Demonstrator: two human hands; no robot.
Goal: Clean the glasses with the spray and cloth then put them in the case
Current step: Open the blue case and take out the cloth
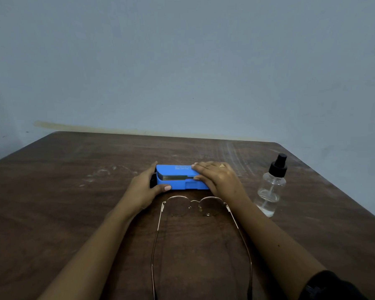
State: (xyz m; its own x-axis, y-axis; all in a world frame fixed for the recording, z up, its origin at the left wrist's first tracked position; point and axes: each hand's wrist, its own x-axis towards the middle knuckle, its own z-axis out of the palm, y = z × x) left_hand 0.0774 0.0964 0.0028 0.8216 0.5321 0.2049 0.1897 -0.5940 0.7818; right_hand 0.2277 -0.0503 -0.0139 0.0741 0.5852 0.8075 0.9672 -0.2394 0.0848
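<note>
Case (178,177) behind glasses (195,206) on table (74,202); spray bottle (271,187) right of both.

Dark wooden table (63,191) bearing a blue case (178,178) at centre, open-armed glasses (195,207) just near of it, and a clear spray bottle (270,187) to the right.

the room is dim and a bit grey. soft light shines pale on the table (247,152) top, far behind the spray bottle (271,187). shadows are faint. table edges bend near the corners. everything looks slightly fuzzy.
</note>
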